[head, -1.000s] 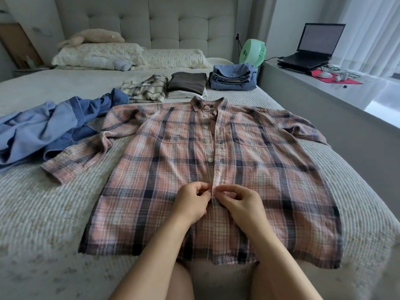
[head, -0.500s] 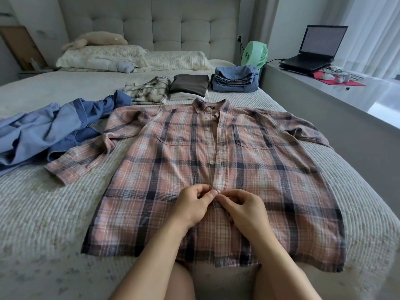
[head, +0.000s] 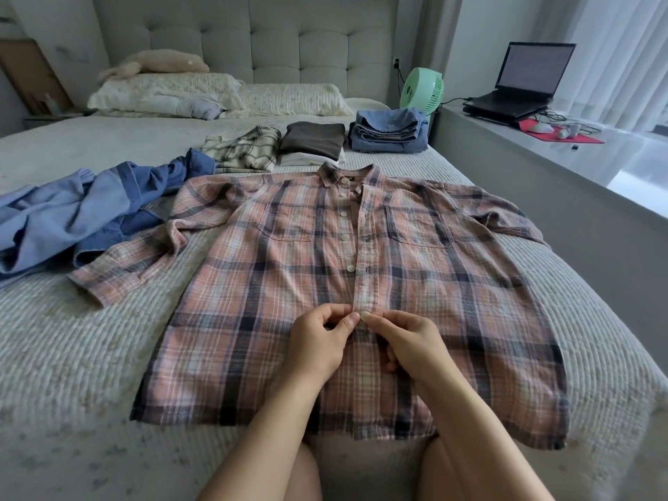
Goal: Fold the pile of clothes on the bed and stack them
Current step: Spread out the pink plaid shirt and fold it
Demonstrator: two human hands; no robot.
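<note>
A pink plaid shirt (head: 452,301) lies flat, front up, on the bed (head: 72,356), sleeves spread. My left hand (head: 318,341) and my right hand (head: 408,345) meet at the shirt's button placket, low on the front, each pinching the fabric edge there. The buttons above stand undone. A crumpled blue garment (head: 72,218) lies to the left of the shirt. Behind the collar sit three folded lots: a cream plaid one (head: 242,148), a dark brown one on white (head: 314,141), and a blue denim stack (head: 390,132).
Pillows (head: 170,92) and a tufted headboard (head: 253,41) are at the back. A green fan (head: 423,89) stands by the bed's right corner. A ledge (head: 578,182) on the right carries a laptop (head: 524,81) and small items.
Both hands stay pinched at the placket, fingers shifting slightly. The view has moved a little closer and lower over the shirt.
</note>
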